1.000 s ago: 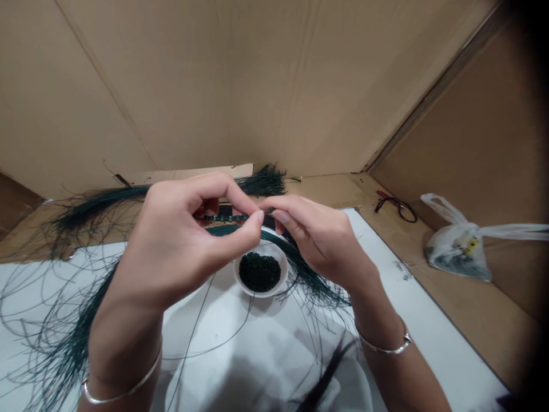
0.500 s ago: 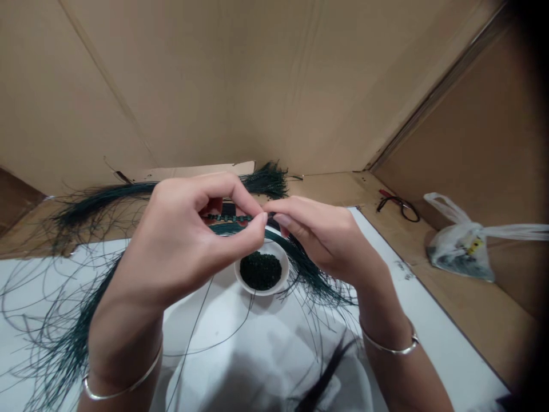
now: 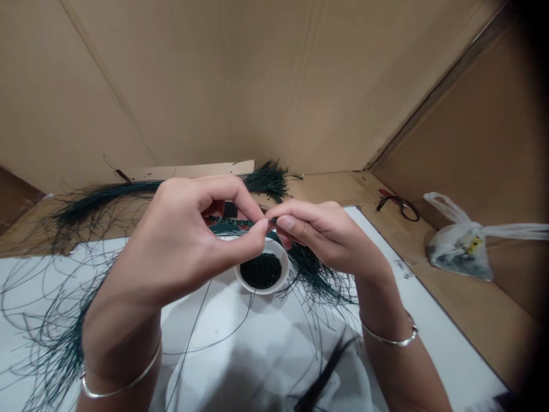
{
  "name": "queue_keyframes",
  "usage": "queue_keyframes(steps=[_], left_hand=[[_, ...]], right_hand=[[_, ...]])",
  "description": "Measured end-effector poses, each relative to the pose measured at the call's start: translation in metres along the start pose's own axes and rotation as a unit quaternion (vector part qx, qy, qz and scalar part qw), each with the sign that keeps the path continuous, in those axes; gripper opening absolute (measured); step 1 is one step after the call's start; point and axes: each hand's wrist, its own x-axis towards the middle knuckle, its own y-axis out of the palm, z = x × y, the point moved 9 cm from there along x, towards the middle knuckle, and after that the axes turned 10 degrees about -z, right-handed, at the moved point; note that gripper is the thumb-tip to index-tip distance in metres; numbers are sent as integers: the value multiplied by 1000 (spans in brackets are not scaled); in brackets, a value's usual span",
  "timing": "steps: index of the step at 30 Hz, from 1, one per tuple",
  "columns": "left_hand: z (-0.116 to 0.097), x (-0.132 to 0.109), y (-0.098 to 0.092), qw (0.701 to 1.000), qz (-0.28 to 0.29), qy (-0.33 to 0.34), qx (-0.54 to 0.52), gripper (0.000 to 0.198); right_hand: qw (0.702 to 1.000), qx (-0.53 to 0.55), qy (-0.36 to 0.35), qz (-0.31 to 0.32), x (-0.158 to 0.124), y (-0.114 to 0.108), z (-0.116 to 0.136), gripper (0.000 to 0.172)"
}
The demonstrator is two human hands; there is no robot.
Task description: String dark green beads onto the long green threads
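Observation:
A narrow strand of dark green beads (image 3: 231,221) runs level between my hands. My left hand (image 3: 189,240) pinches it between thumb and forefinger, with the beaded length passing behind the curled fingers. Close against those fingertips, my right hand (image 3: 317,232) pinches the strand's right end; what lies exactly between its fingers is mostly hidden. Just below the hands stands a white bowl (image 3: 245,284) filled with small dark green beads (image 3: 261,270). Thin dark threads (image 3: 195,315) hang down over the white surface in front of me.
Bundles of dark green threads lie at the back (image 3: 268,180), to the left (image 3: 64,337) and right of the bowl (image 3: 326,280). A knotted plastic bag (image 3: 463,252) and black-and-red scissors-like tool (image 3: 398,206) lie at right. Cardboard walls (image 3: 257,86) enclose the workspace.
My right hand has shifted slightly right and down, its thumb now more visible. My left hand keeps its pinch and has moved very little.

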Motion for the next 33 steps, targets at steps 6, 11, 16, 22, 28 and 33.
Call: queue_keyframes(steps=[6, 11, 16, 22, 28, 33], left_hand=[[5, 1, 2, 1000, 6, -8, -4, 10], [7, -1, 6, 1000, 23, -10, -2, 10], [4, -1, 6, 999, 35, -4, 7, 12], [5, -1, 10, 998, 62, -10, 10, 11], [5, -2, 13, 997, 75, -9, 2, 10], [5, -2, 16, 996, 92, -12, 5, 10]], right_hand=[[999, 33, 7, 24, 0, 2, -2, 23], [998, 45, 24, 40, 0, 4, -6, 23], [994, 90, 35, 58, -1, 6, -5, 23], [979, 166, 72, 93, -3, 11, -9, 23], [968, 192, 88, 133, -6, 15, -12, 25], [957, 225, 101, 154, -7, 18, -14, 26]])
